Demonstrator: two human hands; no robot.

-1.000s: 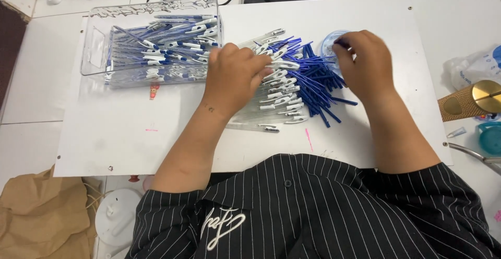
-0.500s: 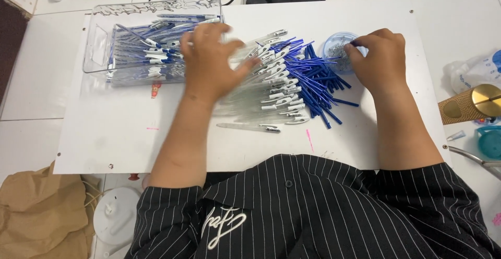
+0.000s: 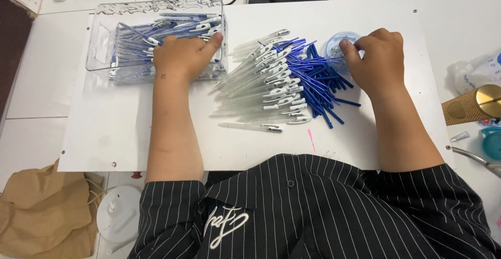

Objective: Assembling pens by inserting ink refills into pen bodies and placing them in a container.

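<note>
Resting palm-down in the clear rectangular plastic tray (image 3: 104,45), the left hand (image 3: 182,56) lies on the assembled blue-and-clear pens (image 3: 141,50) inside it; its fingers are loosely curled over them, and I cannot tell whether it has hold of any. The pens under and beyond that hand are too many and too overlapped to count.

The right hand (image 3: 380,60) sits at the far right of the white counter (image 3: 104,133), its fingers bent and its thumb and fingertips pinched at the rim of one small round clear container (image 3: 338,44); whatever it may be pinching is too small to make out.

Between the two hands lie two heaps. Nearer the left hand is a fan of clear plastic pen barrels with white clips (image 3: 261,86), far too many to count, with one single barrel (image 3: 250,127) lying apart on the near side of the heap. Nearer the right hand, touching that heap and partly under it, is a pile of thin blue ink refills (image 3: 321,89), also uncountable.

Right of the right hand, off the counter, stand one gold ribbed cylinder (image 3: 472,105) and one teal object (image 3: 491,143). Near the left elbow, on the floor, lie one crumpled brown paper bag (image 3: 44,214) and one white round lid (image 3: 120,220).
</note>
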